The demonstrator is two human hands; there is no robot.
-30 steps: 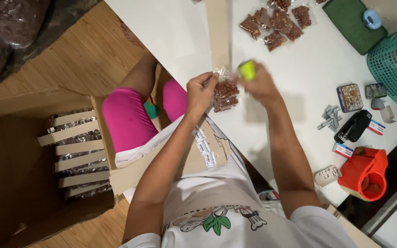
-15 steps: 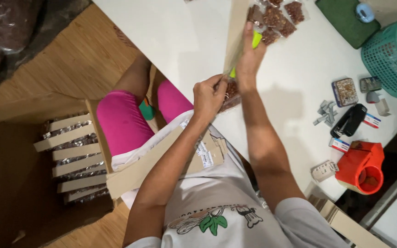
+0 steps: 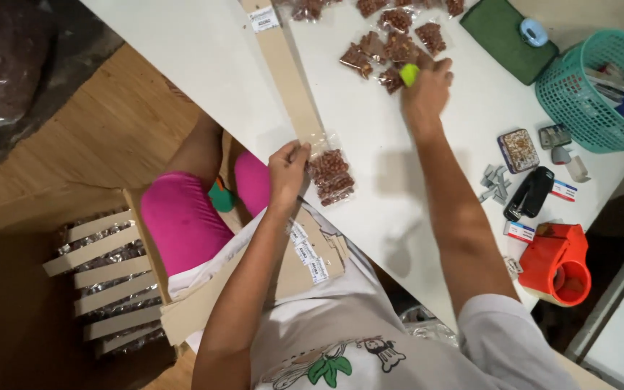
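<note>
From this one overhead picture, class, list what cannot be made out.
- Head view: the right hand covers most of the small green tool, so its kind is unclear.
- The packets at the table's far side are cut off by the top edge.
- The teal basket hides most of its contents, which are too small.

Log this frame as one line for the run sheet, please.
left hand: pinching snack bag on cardboard strip | right hand: green stapler in grip, at bag pile | white table
</note>
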